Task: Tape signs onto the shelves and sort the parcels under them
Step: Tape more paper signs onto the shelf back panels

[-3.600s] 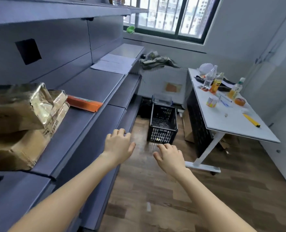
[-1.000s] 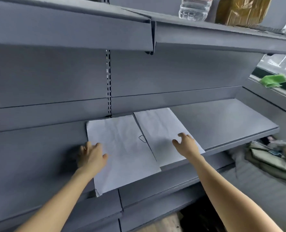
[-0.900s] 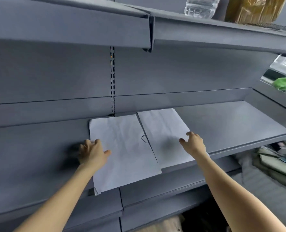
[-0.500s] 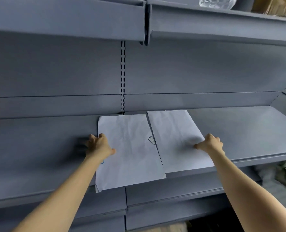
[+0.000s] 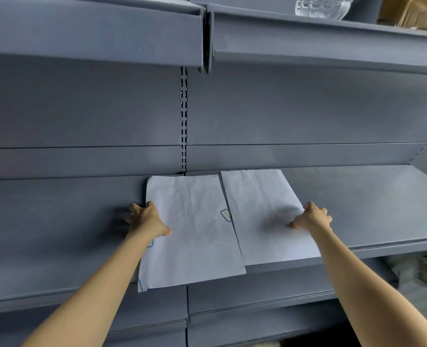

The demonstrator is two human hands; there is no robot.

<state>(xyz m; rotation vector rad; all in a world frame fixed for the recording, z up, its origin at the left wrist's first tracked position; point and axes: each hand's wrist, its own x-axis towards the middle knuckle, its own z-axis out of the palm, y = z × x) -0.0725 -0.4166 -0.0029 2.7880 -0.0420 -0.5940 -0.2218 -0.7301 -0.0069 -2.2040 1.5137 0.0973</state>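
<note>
1. Head view: a grey metal shelf [image 5: 357, 204] fills the frame, with an upper board [image 5: 95, 33] overhead. This shelf carries the signs, and the parcels should end up on it below them.
2. A brown parcel [image 5: 412, 11] sits at the right end of the upper board, only partly in view. By my reading it is not yet sorted.
3. Two white paper sheets lie flat side by side mid-shelf, their far edges reaching the back edge of the shelf. The left sheet [image 5: 197, 246] overhangs the front edge, and the right sheet [image 5: 260, 194] ends about at that edge. They are probably the signs, laid out for picking up, and neither is taped yet.
4. A clear bottle [image 5: 322, 6] stands just left of the parcel.
5. The left hand [image 5: 146, 219] grasps the left sheet's left edge, thumb on top and fingers curled at the rim. The right hand [image 5: 312, 217] pinches the right sheet's right edge the same way. Holding the outer edges would let each sheet be lifted free of its neighbour. A second ago both hands had their fingers spread over the paper, and seconds earlier they hung empty above the aisle floor.
6. A small outlined mark [image 5: 226, 215] shows where the two sheets meet. I cannot tell what it is.
</note>
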